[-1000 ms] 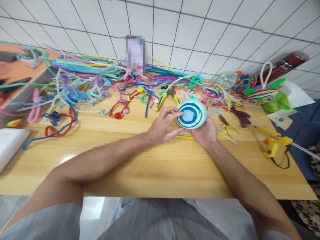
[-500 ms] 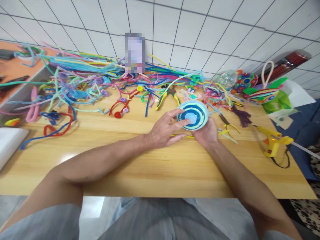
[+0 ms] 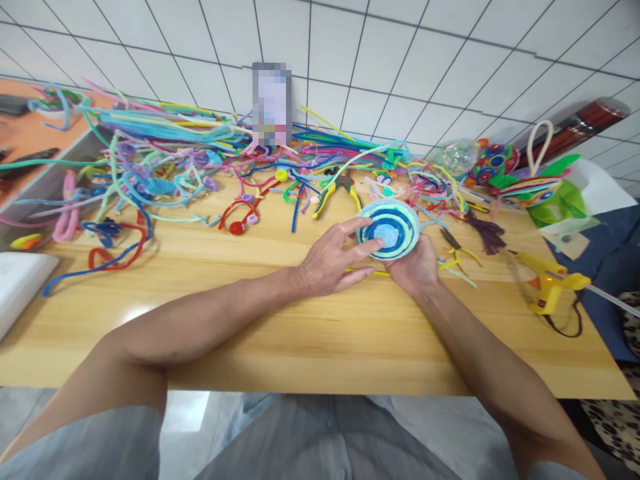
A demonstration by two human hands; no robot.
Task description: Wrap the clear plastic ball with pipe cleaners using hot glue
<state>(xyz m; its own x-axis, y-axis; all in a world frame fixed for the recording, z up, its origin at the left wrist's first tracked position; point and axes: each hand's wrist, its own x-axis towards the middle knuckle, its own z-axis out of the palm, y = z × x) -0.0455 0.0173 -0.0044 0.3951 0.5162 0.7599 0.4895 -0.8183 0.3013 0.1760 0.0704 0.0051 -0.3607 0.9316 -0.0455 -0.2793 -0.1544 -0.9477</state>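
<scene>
A round coiled pipe-cleaner piece [image 3: 409, 230], ringed in dark blue, pale green and light blue, is tilted toward me above the table. My right hand [image 3: 419, 265] cups it from below and behind; the fingers under it are hidden. Fingers of my left hand [image 3: 333, 262] rest spread on its face, one on the light blue centre and another near the upper left rim, with the thumb stretched apart below. Behind the hands lie yellow-and-black pliers [image 3: 339, 193]. Smaller yellow-handled pliers [image 3: 457, 251] are just right of my right hand.
A heap of coloured pipe cleaners [image 3: 165, 160] runs along the tiled wall. A phone [image 3: 271, 103], blurred out, leans there. At right are a yellow glue gun [image 3: 550, 280], a purple bundle [image 3: 486, 233] and a colourful ornament [image 3: 533, 183]. A white object [image 3: 25, 280] sits at the left edge.
The view has shifted very slightly. Both hands stay on the coiled piece in nearly the same pose.
</scene>
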